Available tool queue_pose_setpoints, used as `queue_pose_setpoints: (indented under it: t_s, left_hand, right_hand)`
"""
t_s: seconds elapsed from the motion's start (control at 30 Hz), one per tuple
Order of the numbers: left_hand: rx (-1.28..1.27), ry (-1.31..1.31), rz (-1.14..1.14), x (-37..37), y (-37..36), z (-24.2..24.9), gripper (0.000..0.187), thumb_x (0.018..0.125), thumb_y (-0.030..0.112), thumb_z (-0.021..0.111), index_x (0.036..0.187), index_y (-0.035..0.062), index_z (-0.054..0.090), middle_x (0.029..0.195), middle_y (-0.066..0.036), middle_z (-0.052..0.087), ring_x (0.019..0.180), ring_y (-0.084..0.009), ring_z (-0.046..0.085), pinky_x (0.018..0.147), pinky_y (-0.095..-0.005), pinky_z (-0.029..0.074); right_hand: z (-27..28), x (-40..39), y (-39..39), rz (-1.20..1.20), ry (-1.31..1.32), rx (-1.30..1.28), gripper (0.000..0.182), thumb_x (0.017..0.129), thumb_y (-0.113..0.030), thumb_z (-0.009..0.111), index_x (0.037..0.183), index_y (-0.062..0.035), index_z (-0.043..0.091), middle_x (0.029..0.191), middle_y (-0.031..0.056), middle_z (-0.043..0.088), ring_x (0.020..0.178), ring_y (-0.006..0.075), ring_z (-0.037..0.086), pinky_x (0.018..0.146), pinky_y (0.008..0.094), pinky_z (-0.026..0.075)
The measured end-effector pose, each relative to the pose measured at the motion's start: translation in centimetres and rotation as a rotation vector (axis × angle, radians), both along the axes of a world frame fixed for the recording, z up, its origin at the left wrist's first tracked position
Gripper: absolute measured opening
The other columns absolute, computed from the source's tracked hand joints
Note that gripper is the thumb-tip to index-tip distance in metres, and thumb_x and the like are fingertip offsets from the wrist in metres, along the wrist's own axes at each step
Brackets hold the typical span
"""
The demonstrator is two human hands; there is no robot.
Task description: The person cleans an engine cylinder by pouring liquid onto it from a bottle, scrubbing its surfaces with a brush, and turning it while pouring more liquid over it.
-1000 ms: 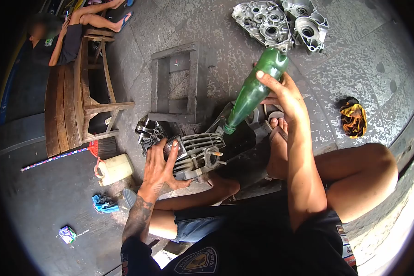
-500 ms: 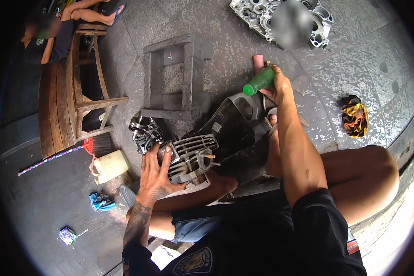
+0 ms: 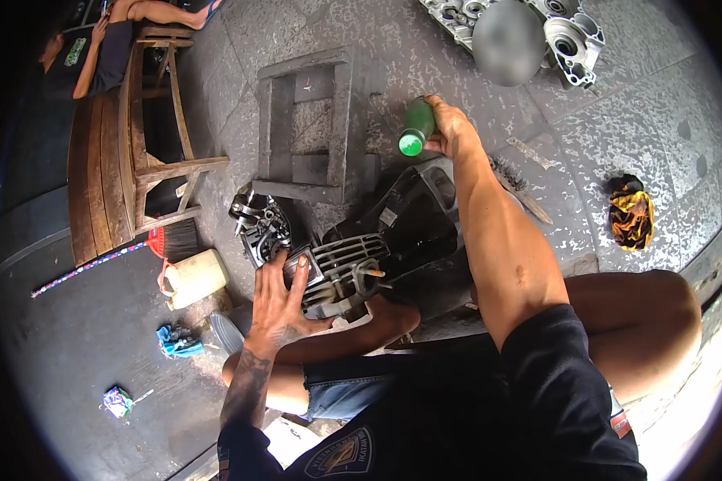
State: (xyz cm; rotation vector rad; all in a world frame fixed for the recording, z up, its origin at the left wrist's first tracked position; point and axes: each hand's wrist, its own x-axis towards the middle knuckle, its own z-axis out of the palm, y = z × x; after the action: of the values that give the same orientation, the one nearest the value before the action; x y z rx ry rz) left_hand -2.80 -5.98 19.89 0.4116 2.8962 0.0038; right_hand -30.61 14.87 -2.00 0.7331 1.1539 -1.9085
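My right hand (image 3: 448,124) is wrapped round a green bottle (image 3: 419,124), held above a black plastic part (image 3: 413,200) with its round, bright end turned toward me. My left hand (image 3: 277,301) grips the end of a finned metal engine cylinder (image 3: 346,268) at my lap, with its thumb and fingers spread across it. Beyond my left fingertips lies another metal engine part (image 3: 258,224), dark inside with shiny fittings. A brush with a wooden handle (image 3: 533,204) lies on the floor beside my right forearm, which hides part of it.
A low wooden frame (image 3: 346,120) lies ahead, metal engine cases (image 3: 573,40) at the far right. At left are a wooden bench (image 3: 96,176) with a person on it, a broom (image 3: 164,248), and a pale jerrycan (image 3: 196,278). A black-and-yellow cloth (image 3: 632,215) lies at right.
My right hand has moved left with the green bottle, whose bright end now faces me more. The brush has come into view; a reddish piece near the bottle no longer shows. My left hand keeps its place.
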Motion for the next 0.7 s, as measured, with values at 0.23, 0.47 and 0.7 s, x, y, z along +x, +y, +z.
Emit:
queue_pose_setpoints:
  t_s: [0.23, 0.47, 0.7]
  left_hand:
    - [0.038, -0.02, 0.035, 0.4, -0.7, -0.7, 0.13, 0.042, 0.041, 0.094, 0.15, 0.0107, 0.028, 0.136, -0.031, 0.038, 0.111, -0.0456, 0.048, 0.091, -0.0549, 0.04]
    - [0.033, -0.015, 0.034, 0.7, -1.1, -1.2, 0.131, 0.039, 0.04, 0.094, 0.149, 0.0112, 0.029, 0.134, -0.031, 0.039, 0.111, -0.0459, 0.047, 0.09, -0.0555, 0.04]
    - [0.048, 0.002, 0.037, 0.8, -0.9, -0.5, 0.132, 0.038, 0.04, 0.094, 0.15, 0.0115, 0.029, 0.135, -0.031, 0.039, 0.11, -0.0451, 0.048, 0.09, -0.0554, 0.04]
  right_hand:
    - [-0.9, -1.2, -1.0, 0.015, -0.113, 0.186, 0.041, 0.095, -0.046, 0.056, 0.108, -0.0081, 0.064, 0.092, 0.0098, 0.067, 0.067, 0.0213, 0.068, 0.059, 0.0342, 0.061]
    - [0.4, -1.2, -1.1, -0.034, -0.081, 0.3, 0.04, 0.096, -0.037, 0.055, 0.112, -0.0012, 0.062, 0.093, 0.0179, 0.066, 0.072, 0.0289, 0.07, 0.054, 0.0366, 0.062]
    - [-0.5, -4.0, 1.8, -0.044, 0.113, 0.297, 0.035, 0.097, -0.032, 0.054, 0.111, -0.0009, 0.062, 0.096, 0.015, 0.067, 0.073, 0.0292, 0.07, 0.062, 0.0421, 0.064]
